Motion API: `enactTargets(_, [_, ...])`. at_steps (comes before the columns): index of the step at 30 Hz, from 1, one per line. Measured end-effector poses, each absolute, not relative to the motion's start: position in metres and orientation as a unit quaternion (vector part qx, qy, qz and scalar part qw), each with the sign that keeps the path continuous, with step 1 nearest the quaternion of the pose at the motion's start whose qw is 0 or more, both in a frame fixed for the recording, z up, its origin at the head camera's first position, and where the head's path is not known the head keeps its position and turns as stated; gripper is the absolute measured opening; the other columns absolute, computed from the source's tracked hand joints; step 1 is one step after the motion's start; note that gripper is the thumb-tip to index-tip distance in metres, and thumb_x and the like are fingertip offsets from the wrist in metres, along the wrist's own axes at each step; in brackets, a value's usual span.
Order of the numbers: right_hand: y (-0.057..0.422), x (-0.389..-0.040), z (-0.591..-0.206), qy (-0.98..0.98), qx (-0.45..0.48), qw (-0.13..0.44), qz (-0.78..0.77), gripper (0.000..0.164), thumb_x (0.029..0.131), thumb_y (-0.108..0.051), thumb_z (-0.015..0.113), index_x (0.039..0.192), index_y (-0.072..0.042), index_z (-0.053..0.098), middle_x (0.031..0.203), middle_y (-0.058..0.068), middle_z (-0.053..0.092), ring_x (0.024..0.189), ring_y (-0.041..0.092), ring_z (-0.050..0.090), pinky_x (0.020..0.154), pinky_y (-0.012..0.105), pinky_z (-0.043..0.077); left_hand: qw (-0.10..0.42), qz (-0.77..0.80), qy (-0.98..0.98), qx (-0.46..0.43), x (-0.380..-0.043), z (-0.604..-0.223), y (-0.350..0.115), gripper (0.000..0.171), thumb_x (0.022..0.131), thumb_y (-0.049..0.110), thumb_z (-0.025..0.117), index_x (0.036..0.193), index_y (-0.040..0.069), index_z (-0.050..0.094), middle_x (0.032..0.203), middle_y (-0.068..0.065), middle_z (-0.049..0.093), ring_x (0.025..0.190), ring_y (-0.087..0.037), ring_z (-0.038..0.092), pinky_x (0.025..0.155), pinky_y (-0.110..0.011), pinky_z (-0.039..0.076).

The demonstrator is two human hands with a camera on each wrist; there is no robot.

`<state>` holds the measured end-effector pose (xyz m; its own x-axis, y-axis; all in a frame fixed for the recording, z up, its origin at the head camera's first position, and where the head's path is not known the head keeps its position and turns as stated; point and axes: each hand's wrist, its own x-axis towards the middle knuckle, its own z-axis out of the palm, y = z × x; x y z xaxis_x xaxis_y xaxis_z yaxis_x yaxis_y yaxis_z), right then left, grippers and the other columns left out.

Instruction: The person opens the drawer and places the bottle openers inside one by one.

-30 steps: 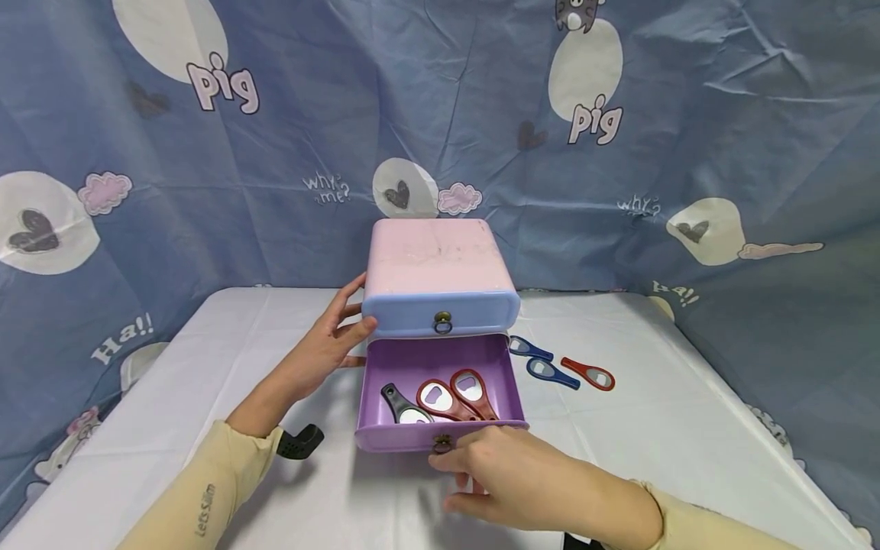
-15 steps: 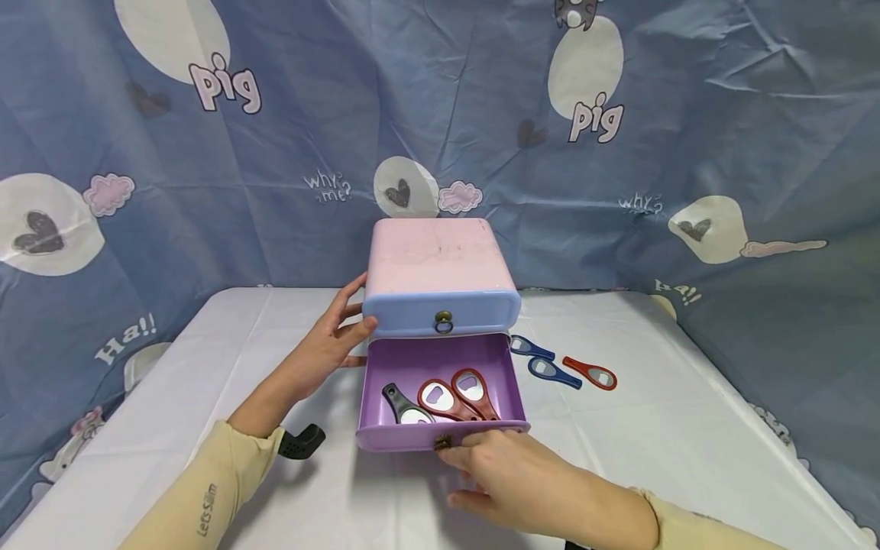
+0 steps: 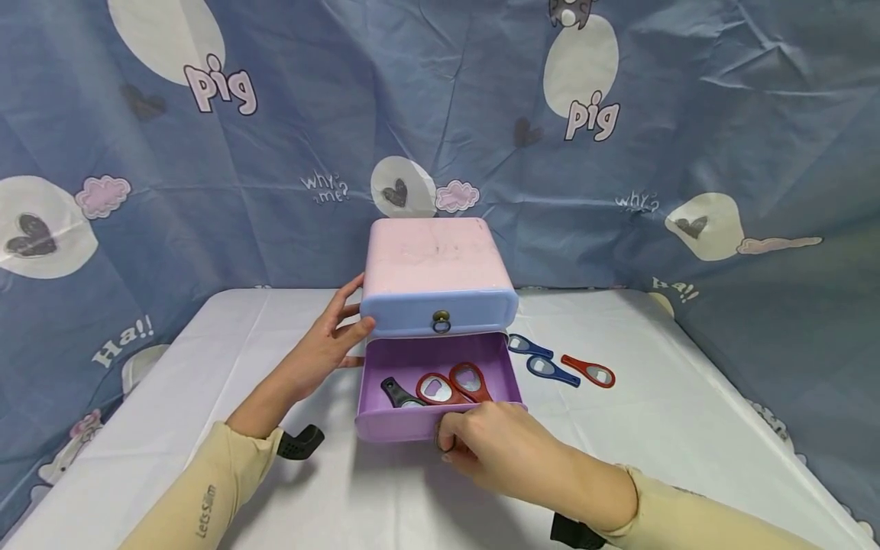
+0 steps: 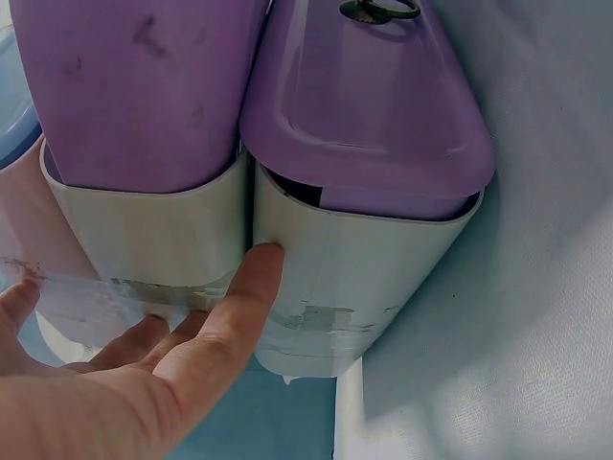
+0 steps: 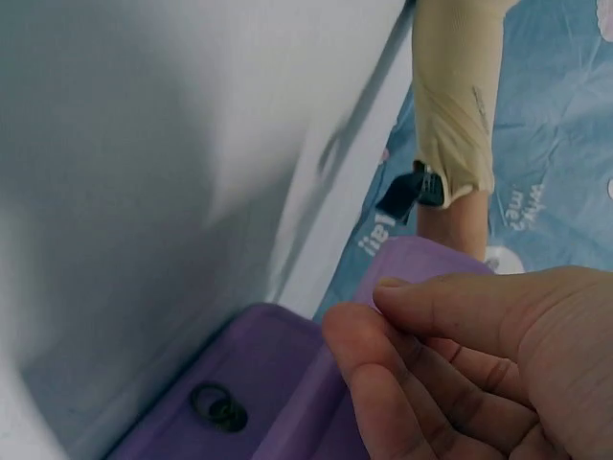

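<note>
A small cabinet has a pink top [image 3: 435, 256] and a blue drawer front [image 3: 467, 312]. Below, a purple drawer [image 3: 385, 425] is pulled out, holding a black bottle opener [image 3: 399, 393] and two red ones, the nearer being a red bottle opener [image 3: 435, 388]. My right hand [image 3: 509, 451] pinches this drawer's ring pull [image 3: 438, 438], mostly hidden by the fingers. My left hand [image 3: 321, 351] rests spread fingers against the cabinet's left side. In the left wrist view its fingertips touch the white casing [image 4: 326, 287].
Right of the cabinet lie two blue bottle openers, one being the front blue bottle opener [image 3: 552, 371], and a red bottle opener [image 3: 590, 371]. Another purple drawer front [image 5: 182, 422] with a ring is pushed in below. A patterned blue cloth [image 3: 289, 153] hangs behind the white table [image 3: 316, 504].
My right fingers have curled in on the ring pull. The open drawer's front edge has risen, hiding more of the bottle openers. My left hand stays in place.
</note>
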<state>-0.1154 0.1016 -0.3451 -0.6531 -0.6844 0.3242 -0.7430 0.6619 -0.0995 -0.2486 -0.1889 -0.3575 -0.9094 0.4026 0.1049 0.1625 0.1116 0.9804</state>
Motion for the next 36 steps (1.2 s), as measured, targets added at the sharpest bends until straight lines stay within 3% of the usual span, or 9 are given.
enactTargets(9, [0.098,-0.132,-0.341,-0.897,0.406,0.13,0.117,0.022,0.088,-0.008,0.083,0.081,-0.023,0.069,0.071,-0.016,0.063,0.06,-0.004,0.044,0.054,0.013,0.033,0.094,0.63,0.745,0.195,-0.248,-0.353,-0.193,0.074,0.113,0.04,0.055,0.17,0.052,0.008,0.174,-0.02,0.018,0.158,-0.048,0.034,0.107,-0.07,0.052])
enactTargets(29, [0.101,-0.179,-0.343,-0.904,0.37,0.16,0.141,0.016,0.09,-0.003,0.075,0.088,-0.018,0.072,0.082,-0.01,0.072,0.064,0.0,0.056,0.058,0.016,0.045,0.101,0.637,0.739,0.194,-0.25,-0.355,-0.188,0.075,0.113,0.041,0.056,0.17,0.051,0.01,0.174,-0.02,0.018,0.158,-0.05,0.031,0.108,-0.072,0.05])
enactTargets(36, [0.099,-0.19,-0.341,-0.905,0.371,0.159,0.139,0.012,0.09,-0.006,0.079,0.088,-0.016,0.073,0.08,-0.007,0.072,0.067,0.002,0.061,0.061,0.017,0.048,0.104,0.639,0.738,0.19,-0.248,-0.354,-0.189,0.075,0.112,0.041,0.057,0.17,0.052,0.01,0.175,-0.019,0.017,0.158,-0.049,0.031,0.108,-0.071,0.051])
